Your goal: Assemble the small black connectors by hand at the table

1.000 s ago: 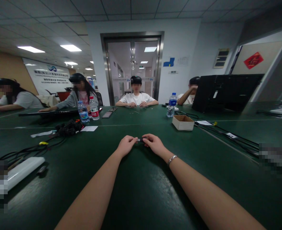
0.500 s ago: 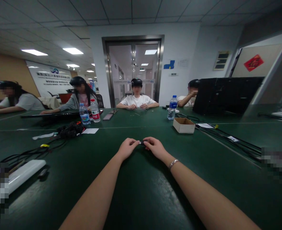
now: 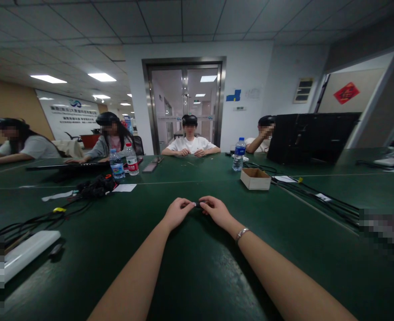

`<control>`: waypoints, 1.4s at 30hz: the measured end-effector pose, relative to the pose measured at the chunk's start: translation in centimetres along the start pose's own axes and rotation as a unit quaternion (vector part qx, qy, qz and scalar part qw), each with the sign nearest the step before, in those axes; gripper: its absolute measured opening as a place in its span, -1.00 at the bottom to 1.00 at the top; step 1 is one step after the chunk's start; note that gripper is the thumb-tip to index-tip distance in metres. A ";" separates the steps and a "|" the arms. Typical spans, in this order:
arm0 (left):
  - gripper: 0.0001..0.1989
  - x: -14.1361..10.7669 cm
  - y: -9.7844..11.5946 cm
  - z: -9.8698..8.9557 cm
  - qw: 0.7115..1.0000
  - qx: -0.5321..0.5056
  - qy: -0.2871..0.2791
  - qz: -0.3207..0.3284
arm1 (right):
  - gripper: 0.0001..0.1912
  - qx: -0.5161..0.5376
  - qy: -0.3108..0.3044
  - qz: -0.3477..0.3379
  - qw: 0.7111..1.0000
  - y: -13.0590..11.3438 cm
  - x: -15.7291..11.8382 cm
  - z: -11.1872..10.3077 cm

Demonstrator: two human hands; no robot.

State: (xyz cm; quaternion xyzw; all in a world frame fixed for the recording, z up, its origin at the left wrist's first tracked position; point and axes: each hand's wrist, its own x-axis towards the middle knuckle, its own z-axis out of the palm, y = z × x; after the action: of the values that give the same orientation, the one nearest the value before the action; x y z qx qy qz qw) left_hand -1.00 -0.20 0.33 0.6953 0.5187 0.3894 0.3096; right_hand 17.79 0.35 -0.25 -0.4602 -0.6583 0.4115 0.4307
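Between my hands, just above the green table (image 3: 197, 263), is a small black stick-like object (image 3: 197, 204) with a light end, too small for me to name its kind. My left hand (image 3: 178, 212) pinches its left end between thumb and fingertips. The other end sits in the pinched fingers of my right hand (image 3: 217, 210), whose wrist wears a silver bracelet (image 3: 242, 235). Fingertips cover most of the object, and the two hands nearly meet around it.
An open cardboard box (image 3: 255, 180) stands ahead to the right, near a water bottle (image 3: 239, 154). Two bottles (image 3: 117, 165) and black cables (image 3: 95, 186) lie left. A white power strip (image 3: 33, 254) is near left. Black monitors (image 3: 312, 138) stand right. Several people sit across.
The view has tilted slightly upward, so the scene sits a little lower. Both hands keep their pinch on the small black object, and less of its light end shows.
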 end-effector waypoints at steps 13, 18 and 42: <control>-0.78 0.5 -1.1 0.5 0.999 -0.036 -0.001 0.031 | -0.76 -0.010 0.001 -0.011 1.000 0.2 0.1 0.0; -0.76 0.4 -0.7 0.3 0.998 -0.046 -0.007 0.033 | -0.75 -0.011 0.001 -0.013 1.000 0.3 0.2 0.1; -0.78 0.2 -0.6 0.1 0.996 -0.074 -0.017 0.047 | -0.75 -0.009 0.001 -0.022 1.000 0.8 0.3 0.0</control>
State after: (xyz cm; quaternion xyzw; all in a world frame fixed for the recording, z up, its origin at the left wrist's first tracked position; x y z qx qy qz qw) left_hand -1.15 0.18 -0.17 0.7002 0.4502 0.4293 0.3503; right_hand 17.89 0.83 -0.99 -0.4496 -0.6718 0.3953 0.4362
